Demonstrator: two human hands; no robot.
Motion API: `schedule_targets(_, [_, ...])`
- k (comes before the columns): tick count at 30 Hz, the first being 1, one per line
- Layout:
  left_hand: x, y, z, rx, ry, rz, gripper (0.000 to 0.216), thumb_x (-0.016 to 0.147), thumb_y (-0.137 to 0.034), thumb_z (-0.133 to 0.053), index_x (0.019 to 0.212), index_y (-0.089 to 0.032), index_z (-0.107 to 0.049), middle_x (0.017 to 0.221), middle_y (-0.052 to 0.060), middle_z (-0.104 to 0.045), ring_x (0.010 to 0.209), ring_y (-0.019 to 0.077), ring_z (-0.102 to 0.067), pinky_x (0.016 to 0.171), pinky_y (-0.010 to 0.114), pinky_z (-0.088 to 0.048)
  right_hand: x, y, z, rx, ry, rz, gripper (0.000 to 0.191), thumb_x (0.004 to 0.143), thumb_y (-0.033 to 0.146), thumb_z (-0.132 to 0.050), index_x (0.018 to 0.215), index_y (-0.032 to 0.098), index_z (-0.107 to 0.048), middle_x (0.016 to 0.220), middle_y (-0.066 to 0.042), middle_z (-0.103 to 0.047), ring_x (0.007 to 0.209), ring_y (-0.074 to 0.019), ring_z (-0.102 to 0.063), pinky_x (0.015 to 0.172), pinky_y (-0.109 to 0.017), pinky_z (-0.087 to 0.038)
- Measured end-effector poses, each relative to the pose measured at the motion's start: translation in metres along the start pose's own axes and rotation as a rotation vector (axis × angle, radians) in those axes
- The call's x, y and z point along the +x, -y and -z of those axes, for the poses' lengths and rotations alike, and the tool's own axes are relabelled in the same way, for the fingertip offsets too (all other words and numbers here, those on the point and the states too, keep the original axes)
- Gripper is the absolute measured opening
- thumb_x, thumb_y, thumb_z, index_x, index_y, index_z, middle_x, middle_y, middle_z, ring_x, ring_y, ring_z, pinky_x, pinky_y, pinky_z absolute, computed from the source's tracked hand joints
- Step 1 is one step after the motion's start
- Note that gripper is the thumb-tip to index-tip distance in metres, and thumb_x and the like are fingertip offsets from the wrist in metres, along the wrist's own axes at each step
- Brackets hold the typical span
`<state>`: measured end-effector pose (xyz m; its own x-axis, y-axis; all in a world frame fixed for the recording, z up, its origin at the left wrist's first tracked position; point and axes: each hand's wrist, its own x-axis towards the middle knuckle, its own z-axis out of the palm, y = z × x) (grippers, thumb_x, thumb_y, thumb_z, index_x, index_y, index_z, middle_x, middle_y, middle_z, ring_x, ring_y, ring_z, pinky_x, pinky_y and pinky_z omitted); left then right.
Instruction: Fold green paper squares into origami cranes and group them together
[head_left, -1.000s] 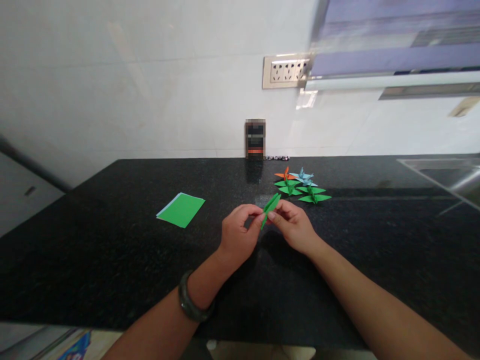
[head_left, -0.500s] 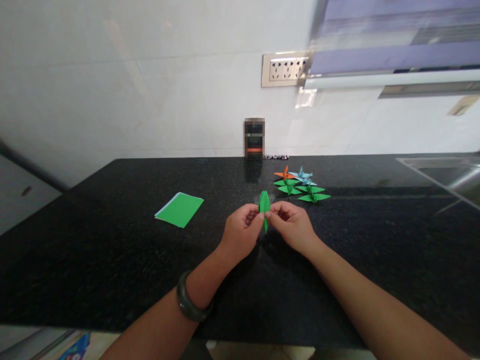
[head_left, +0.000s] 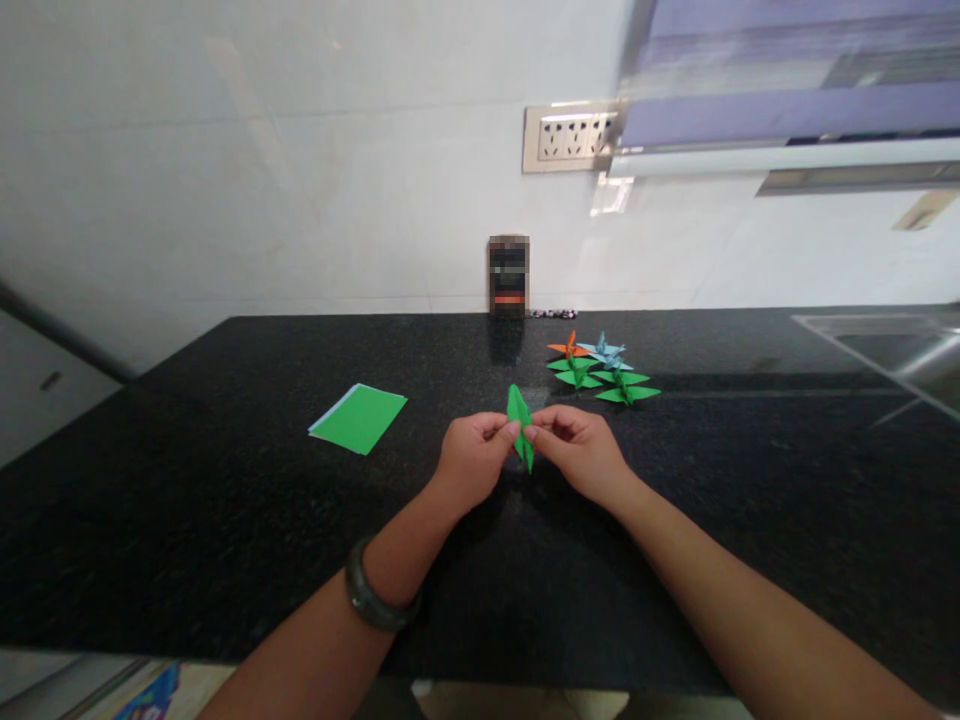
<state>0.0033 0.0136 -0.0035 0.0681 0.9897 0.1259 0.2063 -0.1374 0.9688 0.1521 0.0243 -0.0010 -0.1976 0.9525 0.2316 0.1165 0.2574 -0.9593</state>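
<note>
A folded green origami paper (head_left: pixel 519 412), long and pointed at both ends, is held between my two hands above the dark counter. My left hand (head_left: pixel 476 455) pinches its left side with thumb and fingers. On the other side, my right hand (head_left: pixel 577 448) pinches it the same way. Beyond my right hand stand several folded paper cranes: an orange crane (head_left: pixel 571 346), light blue ones (head_left: pixel 604 350) and green ones (head_left: pixel 628 387). To the left of my hands lies a stack of square paper (head_left: pixel 360 420), green on top with a light blue edge showing.
The black speckled counter (head_left: pixel 225 500) runs back to a white tiled wall. A pixelated phone-like object (head_left: pixel 509 276) leans there with a beaded strap (head_left: pixel 555 314). A metal sink edge (head_left: pixel 862 350) is at the right. A socket panel (head_left: pixel 571 138) is on the wall.
The green folded paper has shifted slightly left and now tilts, its upper tip leaning left. My left hand has moved a little left with it; both hands still hold it.
</note>
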Motion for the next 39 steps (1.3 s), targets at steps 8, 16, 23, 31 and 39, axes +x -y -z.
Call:
schedule_targets(8, [-0.001, -0.005, 0.002, 0.129, -0.071, -0.043, 0.023, 0.075, -0.034, -0.055, 0.062, -0.015, -0.060, 0.050, -0.002, -0.054, 0.046, 0.0101, -0.047, 0.045, 0.022, -0.036, 0.000, 0.003, -0.001, 0.123, 0.068, -0.124, 0.021, 0.065, 0.035, -0.066, 0.069, 0.016, -0.059, 0.056, 0.003, -0.055, 0.050, -0.0100, -0.050, 0.051, -0.025, -0.043])
schedule_targets(16, [0.000, -0.002, -0.003, -0.174, 0.092, 0.073, 0.013, 0.068, -0.027, -0.063, 0.071, -0.014, -0.060, 0.062, 0.001, -0.063, 0.058, 0.0128, -0.058, 0.059, 0.026, -0.046, 0.001, -0.002, 0.002, -0.034, 0.082, -0.081, 0.018, 0.074, 0.032, -0.056, 0.067, 0.015, -0.057, 0.052, 0.003, -0.051, 0.047, -0.0090, -0.044, 0.047, -0.022, -0.037])
schedule_targets(23, [-0.001, -0.010, -0.004, -0.390, -0.046, 0.182, 0.018, 0.060, -0.027, -0.072, 0.064, -0.012, -0.063, 0.058, 0.000, -0.062, 0.054, 0.0096, -0.056, 0.057, 0.023, -0.045, 0.000, 0.003, 0.000, 0.014, 0.076, -0.131, 0.023, 0.070, 0.037, -0.061, 0.071, 0.015, -0.057, 0.056, 0.003, -0.052, 0.048, -0.0086, -0.044, 0.047, -0.022, -0.036])
schedule_targets(31, [-0.004, -0.011, -0.007, -0.423, -0.021, 0.210, 0.022, 0.061, -0.031, -0.072, 0.069, -0.012, -0.065, 0.062, 0.001, -0.063, 0.055, 0.0084, -0.053, 0.054, 0.021, -0.043, -0.001, 0.003, 0.002, -0.113, 0.128, -0.063, 0.021, 0.075, 0.034, -0.054, 0.069, 0.015, -0.059, 0.056, 0.002, -0.051, 0.050, -0.0093, -0.045, 0.049, -0.023, -0.038])
schedule_targets(39, [0.000, -0.005, -0.001, -0.456, -0.007, 0.211, 0.025, 0.063, -0.035, -0.072, 0.067, -0.011, -0.066, 0.061, 0.002, -0.064, 0.057, 0.0104, -0.056, 0.059, 0.024, -0.045, 0.001, 0.006, 0.004, 0.065, 0.188, -0.208, 0.029, 0.075, 0.041, -0.055, 0.065, 0.014, -0.058, 0.054, 0.002, -0.053, 0.046, -0.0076, -0.047, 0.048, -0.022, -0.041])
